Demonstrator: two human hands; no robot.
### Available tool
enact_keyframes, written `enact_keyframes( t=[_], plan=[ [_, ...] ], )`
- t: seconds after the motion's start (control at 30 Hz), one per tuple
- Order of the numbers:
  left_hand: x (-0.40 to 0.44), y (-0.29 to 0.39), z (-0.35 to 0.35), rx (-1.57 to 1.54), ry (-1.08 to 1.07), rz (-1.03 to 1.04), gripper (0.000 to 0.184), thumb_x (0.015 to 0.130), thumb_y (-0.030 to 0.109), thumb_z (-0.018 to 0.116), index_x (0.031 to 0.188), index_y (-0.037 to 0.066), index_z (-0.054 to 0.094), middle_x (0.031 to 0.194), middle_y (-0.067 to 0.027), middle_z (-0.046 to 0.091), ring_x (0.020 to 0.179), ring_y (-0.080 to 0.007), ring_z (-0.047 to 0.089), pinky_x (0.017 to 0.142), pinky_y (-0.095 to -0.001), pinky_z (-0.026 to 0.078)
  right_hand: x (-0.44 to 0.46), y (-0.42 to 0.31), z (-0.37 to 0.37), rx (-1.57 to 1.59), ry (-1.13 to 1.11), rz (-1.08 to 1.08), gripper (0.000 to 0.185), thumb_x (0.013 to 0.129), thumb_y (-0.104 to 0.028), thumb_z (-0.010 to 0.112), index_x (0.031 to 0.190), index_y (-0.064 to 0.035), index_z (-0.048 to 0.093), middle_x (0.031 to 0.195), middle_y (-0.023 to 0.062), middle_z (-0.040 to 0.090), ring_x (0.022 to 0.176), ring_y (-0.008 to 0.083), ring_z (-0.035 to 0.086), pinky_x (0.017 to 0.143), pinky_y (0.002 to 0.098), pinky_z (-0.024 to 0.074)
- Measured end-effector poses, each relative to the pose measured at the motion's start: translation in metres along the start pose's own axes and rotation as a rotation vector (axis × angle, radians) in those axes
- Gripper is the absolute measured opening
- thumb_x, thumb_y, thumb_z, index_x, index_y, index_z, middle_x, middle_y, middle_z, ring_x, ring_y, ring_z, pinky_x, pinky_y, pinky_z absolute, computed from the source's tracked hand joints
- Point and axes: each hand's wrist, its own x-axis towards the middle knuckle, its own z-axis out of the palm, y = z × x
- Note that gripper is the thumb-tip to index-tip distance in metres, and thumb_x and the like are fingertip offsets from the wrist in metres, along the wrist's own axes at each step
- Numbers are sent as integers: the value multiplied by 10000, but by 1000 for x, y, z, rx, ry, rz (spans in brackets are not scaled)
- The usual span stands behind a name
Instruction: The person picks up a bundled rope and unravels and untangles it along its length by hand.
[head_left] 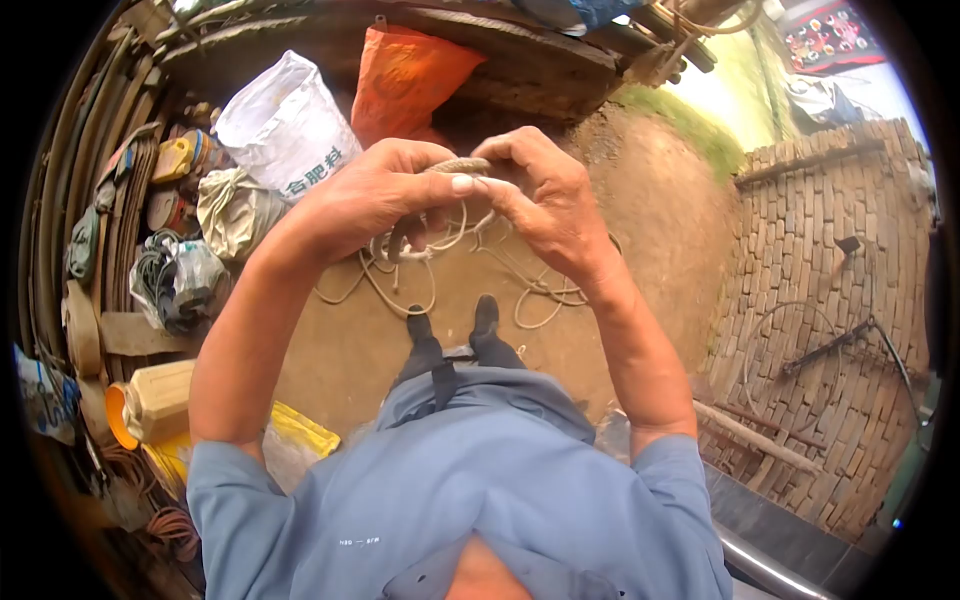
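Observation:
My left hand (385,195) is closed round a pale rope (458,166), its thumb pressed along the strands. Facing it, my right hand (538,190) pinches the same rope between thumb and fingertips, close to the left thumb. Both hands are raised in front of me, nearly touching. Below them, loose loops of rope (430,290) hang or lie over the dirt ground; where they touch it I cannot tell. Part of the rope is hidden behind my left fingers.
A white woven sack (285,125) and an orange sack (405,85) stand ahead. At left are wooden shelves with bags and a beige jug (160,400). A brick wall (790,240) with a hanging metal tool rises at right. My shoes (484,315) are on bare earth.

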Motion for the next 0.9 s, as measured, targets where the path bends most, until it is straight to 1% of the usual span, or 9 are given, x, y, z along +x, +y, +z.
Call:
enact_keyframes(
  t=[0.1,0.13,0.27,0.37,0.4,0.6,0.73,0.83,0.9],
  plan=[
    [-5,-7,-8,-1,-30,-19,287,956,330,712,962,43,707,734,11,631,630,-54,592,560,-206,467,-6,1,3,83,-93,152,202,882,-101,769,1010,9,657,923,95,623,833,185,625,733,328,514],
    [-5,-8,-10,7,-73,-40,296,963,321,714,1010,29,706,748,11,630,645,-55,598,571,-215,488,-9,5,5,188,-115,232,173,883,-69,767,967,10,638,907,59,605,821,124,596,722,296,504],
    [-2,-20,-17,-11,-142,-67,303,957,296,736,1067,14,710,790,15,659,669,-60,613,609,-217,509,-13,8,5,358,-83,214,121,903,-22,743,967,-2,642,926,9,601,793,74,573,676,244,496],
    [3,-27,-18,-12,-162,-60,310,948,291,749,1085,15,712,838,13,679,699,-63,618,638,-216,507,-12,16,-2,323,2,138,117,907,-12,733,983,-12,643,916,4,604,797,63,577,675,231,491],
    [3,-29,-19,-11,-170,-54,318,943,290,755,1096,14,712,865,11,688,719,-66,620,657,-218,505,-13,9,-8,386,18,203,114,913,3,720,997,-17,645,920,5,619,812,53,579,718,216,482],
    [7,-34,-20,23,-198,42,324,940,269,754,1129,10,706,939,2,693,804,-69,610,717,-238,504,-18,0,-33,425,206,66,112,929,3,713,1021,-1,648,969,32,650,844,84,618,776,225,507],
    [10,-32,-19,98,-179,3,292,939,236,746,1133,21,706,951,4,689,829,-62,600,742,-227,496,-19,-4,-49,388,325,-57,120,952,-21,713,1051,13,653,1004,59,658,859,115,642,795,246,536],
    [11,-31,-18,161,-162,-6,271,921,170,730,1146,23,697,978,0,679,863,-83,598,779,-249,497,-21,-8,-65,348,423,-83,120,967,-29,700,1072,12,659,1036,79,668,851,133,663,790,259,560],
    [10,-33,-20,280,-124,132,269,871,55,693,1138,22,677,977,-9,662,900,-108,600,807,-282,499,-21,-10,-76,325,521,-127,137,974,-28,688,1104,11,666,1020,93,690,842,139,675,784,263,569]
  ],
)
